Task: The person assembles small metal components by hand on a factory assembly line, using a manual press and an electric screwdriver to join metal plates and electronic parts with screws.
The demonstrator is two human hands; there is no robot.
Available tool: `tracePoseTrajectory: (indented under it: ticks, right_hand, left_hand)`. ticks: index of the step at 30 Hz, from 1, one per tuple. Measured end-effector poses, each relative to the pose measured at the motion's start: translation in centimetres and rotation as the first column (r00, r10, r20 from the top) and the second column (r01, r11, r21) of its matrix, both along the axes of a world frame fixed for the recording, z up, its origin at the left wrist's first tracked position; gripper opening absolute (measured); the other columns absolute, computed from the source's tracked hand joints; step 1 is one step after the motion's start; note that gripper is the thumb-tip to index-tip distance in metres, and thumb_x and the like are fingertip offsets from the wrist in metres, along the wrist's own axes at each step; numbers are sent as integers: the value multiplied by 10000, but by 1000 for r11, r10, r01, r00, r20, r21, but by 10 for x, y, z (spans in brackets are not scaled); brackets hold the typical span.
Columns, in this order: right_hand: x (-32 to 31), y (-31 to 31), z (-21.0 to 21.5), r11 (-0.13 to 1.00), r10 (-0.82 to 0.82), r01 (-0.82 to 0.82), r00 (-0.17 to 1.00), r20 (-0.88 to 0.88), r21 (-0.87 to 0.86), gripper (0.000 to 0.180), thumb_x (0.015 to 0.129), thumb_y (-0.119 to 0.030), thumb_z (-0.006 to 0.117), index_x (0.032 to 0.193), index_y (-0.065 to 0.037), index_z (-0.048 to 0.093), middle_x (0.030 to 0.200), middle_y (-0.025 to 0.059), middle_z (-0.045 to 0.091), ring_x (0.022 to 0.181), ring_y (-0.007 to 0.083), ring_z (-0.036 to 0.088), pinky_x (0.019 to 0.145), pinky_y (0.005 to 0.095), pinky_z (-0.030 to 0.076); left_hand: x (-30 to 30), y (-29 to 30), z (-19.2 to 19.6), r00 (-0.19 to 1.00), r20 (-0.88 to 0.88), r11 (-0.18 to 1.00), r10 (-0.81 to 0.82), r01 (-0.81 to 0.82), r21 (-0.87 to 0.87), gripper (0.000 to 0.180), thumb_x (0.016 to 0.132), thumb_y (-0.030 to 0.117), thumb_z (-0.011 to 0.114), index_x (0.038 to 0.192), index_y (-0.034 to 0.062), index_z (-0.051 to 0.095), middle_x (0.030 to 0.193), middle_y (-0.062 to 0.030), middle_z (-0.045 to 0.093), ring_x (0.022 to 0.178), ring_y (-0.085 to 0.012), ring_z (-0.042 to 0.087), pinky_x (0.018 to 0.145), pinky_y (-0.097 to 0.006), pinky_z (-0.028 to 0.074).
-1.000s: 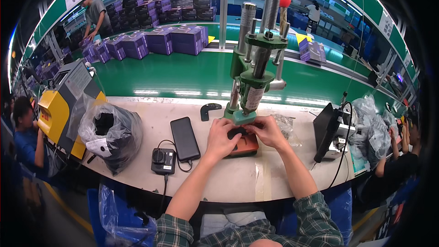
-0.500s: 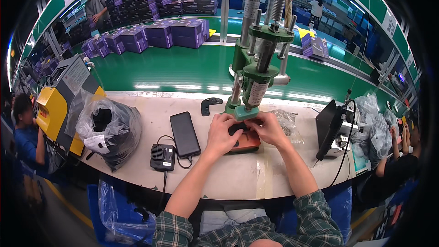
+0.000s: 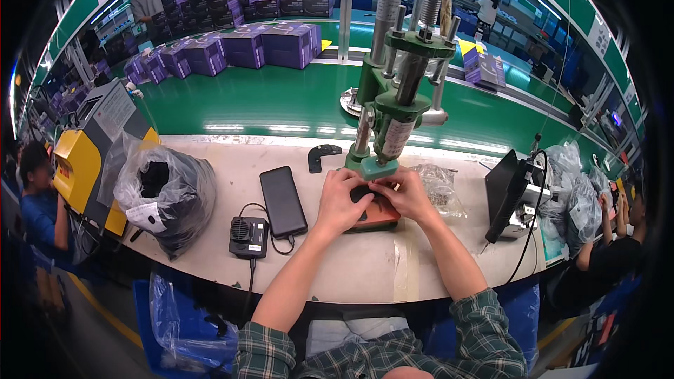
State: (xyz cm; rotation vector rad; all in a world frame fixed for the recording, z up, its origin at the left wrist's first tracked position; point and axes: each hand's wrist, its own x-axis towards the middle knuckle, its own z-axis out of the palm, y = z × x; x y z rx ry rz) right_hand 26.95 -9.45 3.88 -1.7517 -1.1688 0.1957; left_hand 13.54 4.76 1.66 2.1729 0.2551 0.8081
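Head camera view showed a green metal bench press with steel rods and a red ball knob standing at the worktable's far edge. Directly below the press's pale green pressing block, a small, dark black piece sat at the top of an orange-red block-shaped fixture. From the near left of the press, the left hand gripped the black piece between thumb and fingers. From the near right of the press, the right hand had its fingers bent in close to that piece; whether they gripped it, I could not tell. Left of the press lay a curved black flat part and, farther left, a black rectangular slab. Right of the press lay a crumpled clear plastic bag.
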Motion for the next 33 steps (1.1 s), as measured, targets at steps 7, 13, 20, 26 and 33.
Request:
tracePoseTrajectory:
  ticks: [7,13,20,26,33]
  right_hand:
    - [-3,0,1,999,-22,26,992,121,-37,150,861,-72,807,997,-8,799,960,149,730,820,234,722,733,335,563]
    - [-5,1,0,998,-39,45,986,160,-32,152,852,-77,806,988,-10,805,996,178,731,870,298,724,802,368,567]
    - [7,-1,-7,999,33,-32,994,102,-15,134,861,-55,796,986,-9,804,1021,175,743,936,293,718,832,367,561]
    - [5,-5,-3,998,60,-57,983,175,-25,143,868,-46,789,1003,-1,799,1034,169,748,963,287,724,838,378,569]
    - [0,-10,2,995,80,-89,981,179,42,238,859,12,748,1085,-49,796,1037,137,747,959,281,726,828,365,584]
  left_hand:
    - [0,0,-1,1000,3,1000,4,-4,-9,292,753,171,811,995,14,763,1040,-101,652,1061,-324,546,991,-421,474]
    - [0,0,-1,1000,-3,1000,4,-4,-18,296,748,172,808,991,10,764,1043,-104,653,1061,-326,546,993,-422,474]
    - [0,-1,1,1000,0,1000,8,-8,-21,285,750,168,806,991,19,770,1042,-103,654,1058,-328,546,991,-431,477]
    - [0,-2,1,1000,-5,1000,7,-7,-23,279,756,168,810,988,19,771,1045,-102,654,1061,-324,545,993,-427,479]
    - [-1,1,0,999,-50,1000,-1,0,-9,319,769,197,814,1049,48,776,1077,-91,647,1073,-297,550,990,-411,477]
